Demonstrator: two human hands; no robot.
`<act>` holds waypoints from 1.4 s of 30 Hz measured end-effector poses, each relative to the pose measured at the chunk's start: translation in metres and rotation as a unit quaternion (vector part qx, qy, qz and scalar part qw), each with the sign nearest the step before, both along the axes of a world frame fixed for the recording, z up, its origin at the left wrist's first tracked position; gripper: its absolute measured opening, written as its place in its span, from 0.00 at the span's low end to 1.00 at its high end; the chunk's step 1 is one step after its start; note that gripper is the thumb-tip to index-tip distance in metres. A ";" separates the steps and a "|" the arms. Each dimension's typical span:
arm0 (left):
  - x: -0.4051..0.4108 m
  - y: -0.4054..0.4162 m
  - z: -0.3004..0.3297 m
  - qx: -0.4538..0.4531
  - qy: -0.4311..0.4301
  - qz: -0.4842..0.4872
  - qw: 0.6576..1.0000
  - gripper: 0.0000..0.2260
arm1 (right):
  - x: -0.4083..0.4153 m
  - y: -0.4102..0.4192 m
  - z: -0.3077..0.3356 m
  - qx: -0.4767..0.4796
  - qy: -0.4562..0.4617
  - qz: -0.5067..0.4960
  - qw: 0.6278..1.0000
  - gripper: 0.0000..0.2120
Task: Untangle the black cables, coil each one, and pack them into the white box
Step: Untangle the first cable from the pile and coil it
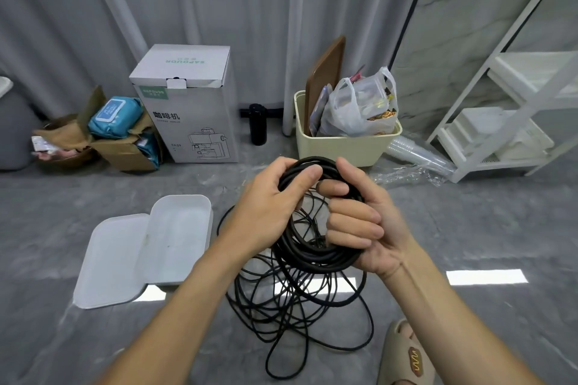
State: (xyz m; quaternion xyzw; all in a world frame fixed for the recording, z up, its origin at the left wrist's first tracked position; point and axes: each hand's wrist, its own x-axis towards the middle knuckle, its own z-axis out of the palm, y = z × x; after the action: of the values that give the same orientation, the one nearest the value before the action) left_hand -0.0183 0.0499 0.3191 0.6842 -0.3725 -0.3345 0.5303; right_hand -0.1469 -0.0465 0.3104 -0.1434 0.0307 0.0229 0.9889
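Observation:
A coil of thick black cable (316, 255) hangs between my two hands above the floor. My left hand (275, 200) grips its upper left part, thumb laid over the strands. My right hand (362, 222) has its fingers curled round the coil's right side. Below them a loose tangle of thinner black cables (297, 300) lies on the grey floor, some strands rising into the coil. The white box (175, 262) stands open on the floor to the left of the tangle, with its white lid (106, 262) lying beside it.
Along the curtain stand a tall white coffee-machine carton (187, 122), a torn brown box with blue packs (119, 134), a black bottle (258, 125) and a cream bin (341, 147) holding a plastic bag. A white shelf (513, 122) is at right. A beige slipper (406, 356) sits bottom right.

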 end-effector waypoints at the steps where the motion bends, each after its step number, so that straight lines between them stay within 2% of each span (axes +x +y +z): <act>1: -0.001 0.000 0.000 0.006 -0.018 0.006 1.000 0.13 | 0.001 0.000 0.001 0.007 0.002 -0.003 1.000 0.16; 8: -0.003 0.005 -0.002 0.025 -0.137 0.058 0.988 0.25 | 0.006 0.002 -0.003 0.034 0.003 0.007 0.999 0.20; 10: -0.003 0.006 -0.002 0.016 -0.118 0.037 0.992 0.24 | 0.006 0.002 -0.002 0.023 0.007 0.007 1.000 0.22; 14: 0.001 0.008 0.001 -0.015 -0.047 -0.043 0.998 0.14 | -0.001 0.002 0.004 -0.056 0.042 -0.014 0.997 0.22; 18: 0.002 0.007 0.006 -0.058 -0.005 -0.055 0.997 0.15 | -0.002 0.003 0.009 -0.066 0.003 -0.024 0.998 0.20; 20: 0.003 0.006 0.006 -0.026 0.009 -0.036 0.999 0.18 | -0.001 0.005 0.013 -0.035 -0.041 -0.026 0.998 0.19; 23: 0.004 0.007 -0.003 0.075 0.039 -0.009 0.996 0.26 | -0.002 0.002 0.018 -0.022 -0.074 -0.084 0.993 0.25; 25: 0.001 0.009 -0.009 0.125 0.039 -0.033 0.991 0.24 | -0.002 0.000 0.023 -0.025 -0.069 -0.143 0.987 0.30; 27: -0.003 0.008 -0.015 0.152 0.029 -0.069 0.986 0.20 | 0.000 -0.001 0.026 -0.035 -0.004 -0.221 0.975 0.30; 29: -0.008 0.007 -0.019 0.167 0.041 -0.096 0.980 0.19 | 0.001 0.000 0.028 -0.049 0.067 -0.312 0.947 0.26; 31: -0.012 0.006 -0.023 0.185 0.096 -0.119 0.971 0.19 | 0.005 0.004 0.033 -0.055 0.093 -0.376 0.920 0.18; 33: -0.017 0.007 -0.024 0.200 0.166 -0.141 0.955 0.18 | 0.008 0.005 0.036 -0.081 0.108 -0.407 0.903 0.11; 34: -0.019 0.007 -0.024 0.207 0.175 -0.154 0.950 0.18 | 0.008 0.005 0.037 -0.096 0.119 -0.415 0.897 0.09; 36: -0.021 0.008 -0.023 0.230 0.137 -0.188 0.945 0.19 | 0.009 0.004 0.036 -0.125 0.129 -0.428 0.886 0.08; 38: -0.023 0.008 -0.022 0.256 0.080 -0.213 0.939 0.21 | 0.010 0.005 0.033 -0.169 0.135 -0.436 0.874 0.11; 42: -0.026 0.007 -0.017 0.280 -0.111 -0.238 0.923 0.19 | 0.014 0.011 0.024 -0.306 0.183 -0.459 0.814 0.17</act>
State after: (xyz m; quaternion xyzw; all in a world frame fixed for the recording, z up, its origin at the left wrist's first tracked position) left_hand -0.0444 0.0564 0.3020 0.7285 -0.4723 -0.4634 0.1774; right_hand -0.1333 -0.0351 0.3340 -0.4010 0.2791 -0.4180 0.7659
